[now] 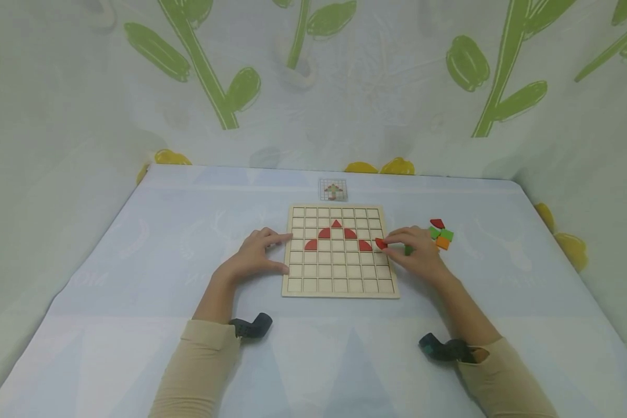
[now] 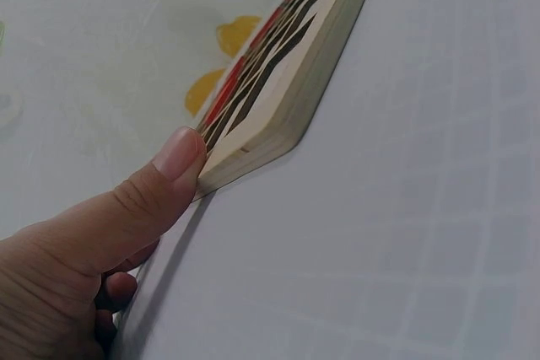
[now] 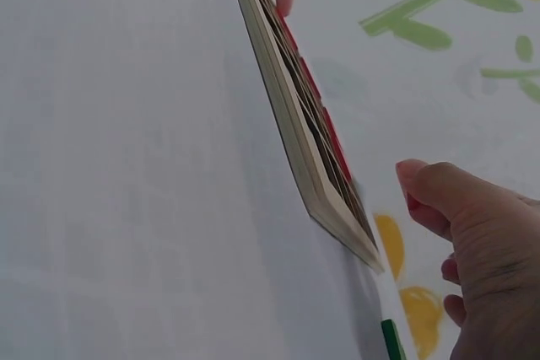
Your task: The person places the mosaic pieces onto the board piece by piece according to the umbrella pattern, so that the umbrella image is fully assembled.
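Note:
A square wooden grid board point(image 1: 339, 271) lies on the table, with a red triangle point(image 1: 337, 224) and several red quarter-circle pieces point(image 1: 350, 234) set in its cells. At the board's left edge my left hand point(image 1: 253, 255) rests with thumb and index finger spread along the rim. In the left wrist view the thumb point(image 2: 160, 179) presses straight against the board's corner. My right hand point(image 1: 418, 255) pinches a red quarter-circle piece point(image 1: 380, 244) between thumb and fingertips, over the board's right edge. That piece is mostly hidden by the fingers in the right wrist view.
Right of the board, partly behind my right hand, lie loose pieces: a red quarter-circle point(image 1: 437, 223), green pieces point(image 1: 446, 234) and an orange square point(image 1: 442, 243). Beyond the board's far edge is a small pattern card point(image 1: 332, 190). A leaf-printed curtain point(image 1: 376, 87) hangs behind the table.

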A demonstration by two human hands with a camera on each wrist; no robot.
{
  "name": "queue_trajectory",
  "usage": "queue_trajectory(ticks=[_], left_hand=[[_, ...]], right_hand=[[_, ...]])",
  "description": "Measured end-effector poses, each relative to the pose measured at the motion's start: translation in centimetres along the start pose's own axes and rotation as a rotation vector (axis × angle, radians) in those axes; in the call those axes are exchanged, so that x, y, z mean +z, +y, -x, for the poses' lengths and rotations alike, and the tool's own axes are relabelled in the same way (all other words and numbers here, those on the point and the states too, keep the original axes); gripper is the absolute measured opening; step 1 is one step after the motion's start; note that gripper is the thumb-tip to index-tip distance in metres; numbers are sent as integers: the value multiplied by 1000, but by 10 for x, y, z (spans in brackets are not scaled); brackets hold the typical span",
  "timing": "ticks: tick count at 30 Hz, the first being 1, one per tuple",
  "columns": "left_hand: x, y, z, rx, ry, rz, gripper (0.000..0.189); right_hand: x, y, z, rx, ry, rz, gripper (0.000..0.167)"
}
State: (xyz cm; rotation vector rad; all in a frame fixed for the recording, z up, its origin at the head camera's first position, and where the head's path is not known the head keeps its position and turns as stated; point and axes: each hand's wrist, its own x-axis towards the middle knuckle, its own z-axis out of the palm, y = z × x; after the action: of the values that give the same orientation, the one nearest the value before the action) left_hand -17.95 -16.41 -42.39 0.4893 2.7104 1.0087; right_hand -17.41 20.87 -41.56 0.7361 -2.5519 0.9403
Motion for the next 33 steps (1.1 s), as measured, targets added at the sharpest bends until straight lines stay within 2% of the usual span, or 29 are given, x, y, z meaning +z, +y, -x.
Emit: queue_trajectory(ticks=[9, 17, 25, 33], left_hand=[[0, 1, 0, -4, 1, -1, 82], [0, 0, 0, -5, 4, 1, 82], [1, -2, -1, -7, 7, 0, 81], [1, -4, -1, 9, 9, -1, 82]], right_hand=[[9, -7, -5, -27, -35, -61, 19], [18, -12, -9, -161, -8, -93, 21], [26, -22, -10, -145, -66, -63, 19], [33, -31, -10, -227, -67, -106, 20]])
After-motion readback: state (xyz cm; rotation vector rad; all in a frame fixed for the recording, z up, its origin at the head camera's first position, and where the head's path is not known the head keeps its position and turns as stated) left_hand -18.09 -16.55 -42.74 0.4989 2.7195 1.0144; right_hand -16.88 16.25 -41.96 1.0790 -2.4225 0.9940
